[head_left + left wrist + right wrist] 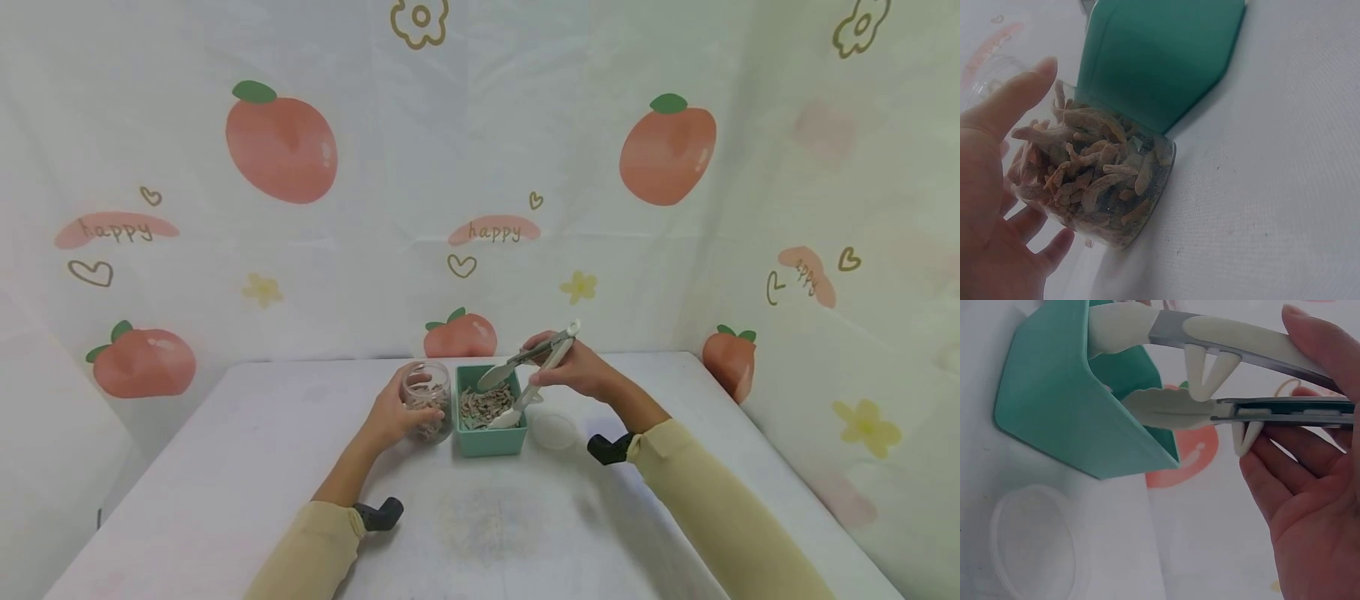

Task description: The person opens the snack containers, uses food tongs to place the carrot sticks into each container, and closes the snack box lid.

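My left hand (396, 412) holds a clear jar (427, 392), fingers and thumb around its side. Brown dried root-like pieces (1094, 162) fill much of the jar in the left wrist view. Right beside it stands a green square box (491, 442) holding more of the same pieces (486, 406). My right hand (570, 367) grips white-and-grey tongs (553, 357) above the box. The tongs are spread, their white tips (1124, 328) reaching in over the box rim. What lies between the tips is hidden by the box wall in the right wrist view.
A round translucent lid (553, 431) lies on the white-covered table (480, 533), just right of the box. Behind the table hangs a pale curtain (375, 208) printed with fruit. Black wrist mounts (381, 514) sit at both sleeves.
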